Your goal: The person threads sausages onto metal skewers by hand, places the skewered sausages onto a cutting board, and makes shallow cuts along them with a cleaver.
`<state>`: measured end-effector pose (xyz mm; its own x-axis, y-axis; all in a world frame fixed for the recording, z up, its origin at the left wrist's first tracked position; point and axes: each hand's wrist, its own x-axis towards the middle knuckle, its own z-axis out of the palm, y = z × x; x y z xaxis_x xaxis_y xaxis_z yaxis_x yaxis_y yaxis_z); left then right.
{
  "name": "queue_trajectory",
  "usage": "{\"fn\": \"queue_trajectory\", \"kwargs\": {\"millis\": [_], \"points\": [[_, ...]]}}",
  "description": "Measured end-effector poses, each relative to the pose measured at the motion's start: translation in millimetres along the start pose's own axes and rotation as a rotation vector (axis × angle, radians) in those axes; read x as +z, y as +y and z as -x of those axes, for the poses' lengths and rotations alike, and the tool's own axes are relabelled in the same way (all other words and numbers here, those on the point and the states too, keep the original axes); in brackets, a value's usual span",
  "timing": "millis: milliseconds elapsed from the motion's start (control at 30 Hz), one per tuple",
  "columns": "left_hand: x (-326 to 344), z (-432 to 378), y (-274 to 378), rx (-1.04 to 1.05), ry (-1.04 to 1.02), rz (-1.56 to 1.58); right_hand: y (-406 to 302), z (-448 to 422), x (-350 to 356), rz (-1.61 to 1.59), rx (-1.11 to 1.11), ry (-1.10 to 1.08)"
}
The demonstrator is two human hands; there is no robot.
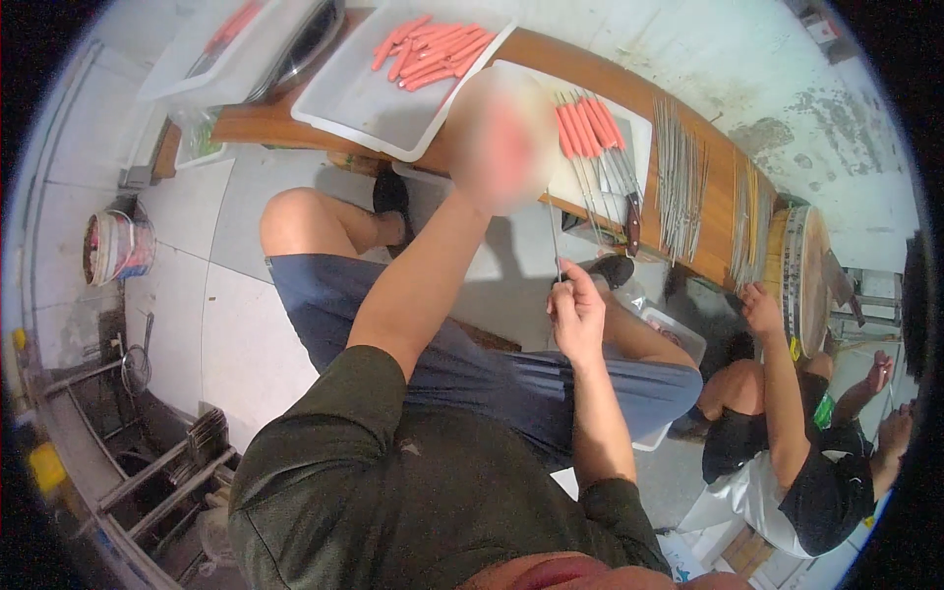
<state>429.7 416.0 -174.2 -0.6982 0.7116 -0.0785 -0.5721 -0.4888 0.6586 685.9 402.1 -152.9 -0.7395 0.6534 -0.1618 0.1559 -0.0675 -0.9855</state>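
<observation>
A blurred patch covers my left hand [503, 140], which is over the left end of a white cutting board [640, 133]. Something pink shows within the blur, but whether the fingers grip it is hidden. My right hand [577, 310] pinches the lower end of a thin metal skewer [554, 228], whose other end points up towards the left hand. Several pink sausages on skewers [590, 125] lie side by side on the board. Beside them is a knife with a brown handle [633, 225]. Loose sausages [439, 51] are heaped in a white plastic tub [343, 110].
On the wooden table [715, 221] lie a bundle of metal skewers [677, 177] and another bundle [748, 214]. A co-worker's hand [763, 313] touches the latter. A round chopping block [807, 280] with a cleaver [841, 284] stands at the right. A bucket [122, 247] is on the left.
</observation>
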Motion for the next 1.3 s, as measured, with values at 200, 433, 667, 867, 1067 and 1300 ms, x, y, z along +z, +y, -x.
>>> {"fn": "queue_trajectory", "kwargs": {"millis": [200,433,667,867,1067,1300], "points": [[-18,-35,6,0.25,-0.049,-0.363,-5,7,9,0.072,-0.016,0.05],[2,-24,37,0.377,0.096,-1.297,-6,14,5,0.135,-0.009,0.031],[-31,-53,21,0.486,-0.028,-0.875,2,15,5,0.158,-0.022,0.012],[-29,-53,19,0.582,-0.048,-0.993,5,14,4,0.216,-0.041,0.023],[-25,-52,20,0.636,-0.044,-1.027,9,14,4,0.184,-0.007,0.03],[-30,-54,23,0.511,-0.051,-0.869,6,13,6,0.229,-0.029,0.019]]}}
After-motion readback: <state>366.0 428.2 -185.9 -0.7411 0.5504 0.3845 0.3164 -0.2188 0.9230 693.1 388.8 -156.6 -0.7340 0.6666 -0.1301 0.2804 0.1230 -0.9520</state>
